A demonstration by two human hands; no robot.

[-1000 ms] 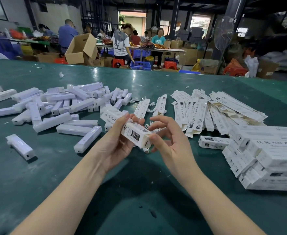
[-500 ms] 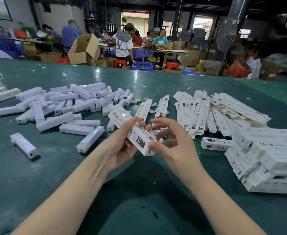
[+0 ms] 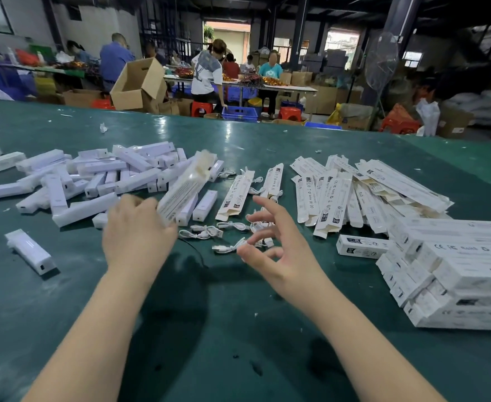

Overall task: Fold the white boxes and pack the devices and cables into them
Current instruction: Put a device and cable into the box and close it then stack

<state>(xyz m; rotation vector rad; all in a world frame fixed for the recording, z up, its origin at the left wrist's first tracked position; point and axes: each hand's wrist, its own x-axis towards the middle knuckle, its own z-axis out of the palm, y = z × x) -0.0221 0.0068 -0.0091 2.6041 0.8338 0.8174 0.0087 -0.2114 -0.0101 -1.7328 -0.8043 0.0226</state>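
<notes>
Left hand (image 3: 138, 227) grips a white box (image 3: 186, 188), motion-blurred, tilted up and away from the hand with its open far end raised. Right hand (image 3: 279, 250) hovers with fingers spread and loosely bent, holding nothing, just above loose white cables (image 3: 206, 232) on the green table (image 3: 238, 329). Pile of white devices (image 3: 93, 181) left of and beyond the left hand. Flat unfolded boxes (image 3: 337, 195) beyond the right hand; stack of packed boxes (image 3: 459, 271) to its right.
</notes>
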